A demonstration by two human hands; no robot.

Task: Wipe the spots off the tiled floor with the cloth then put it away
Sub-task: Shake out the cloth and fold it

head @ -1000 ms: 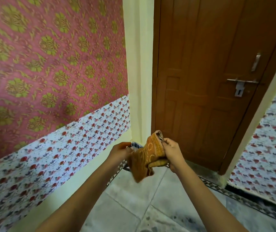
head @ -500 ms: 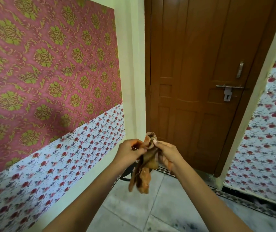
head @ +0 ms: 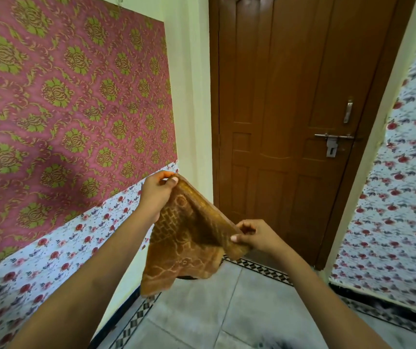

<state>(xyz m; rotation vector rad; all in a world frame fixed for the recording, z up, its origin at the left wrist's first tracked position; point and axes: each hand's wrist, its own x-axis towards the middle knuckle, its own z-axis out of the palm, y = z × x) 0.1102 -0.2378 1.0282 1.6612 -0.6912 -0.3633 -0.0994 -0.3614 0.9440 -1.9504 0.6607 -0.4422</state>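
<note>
The left hand (head: 155,197) and right hand (head: 257,238) each pinch an edge of the cloth (head: 185,238), held spread above the tiled floor (head: 239,311); wiping appears outstanding, dark spots remain.

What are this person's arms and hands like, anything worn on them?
Both forearms are bare as far as the picture shows: no sleeves, watch, bangles or gloves. The left hand and right hand show no rings, and the visible thumbnails are short and unpainted.

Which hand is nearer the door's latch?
Right. The right hand sits below and left of the latch; the left hand is farther left, by the wallpaper.
</note>
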